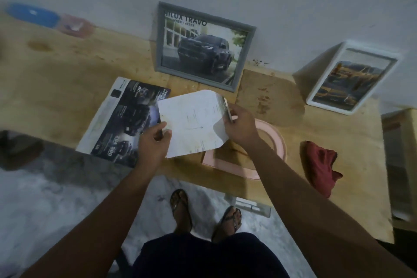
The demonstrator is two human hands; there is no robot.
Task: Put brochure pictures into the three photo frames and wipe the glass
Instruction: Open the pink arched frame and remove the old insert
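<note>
Holding a white sheet (194, 119) from the brochure above the wooden table (67, 70), you are showing its pale back to the camera. Your left hand (155, 142) is pinching the sheet's lower left edge between thumb and curled fingers. Your right hand (239, 126) is gripping the right edge, fingers wrapped round it where the paper is curling over. Below your right wrist a pink frame (228, 167) is lying flat near the table's front edge, partly covered by the sheet. An open brochure (121, 119) is lying just left of the sheet, with dark car photos showing. At the wall a grey frame (160, 38) is leaning upright with a truck picture (203, 49) in it. A white frame (329, 107), also filled, is leaning further right. A brown board (268, 97) is lying between them, and a red cloth (320, 169) is sitting crumpled to the right of the pink frame.
</note>
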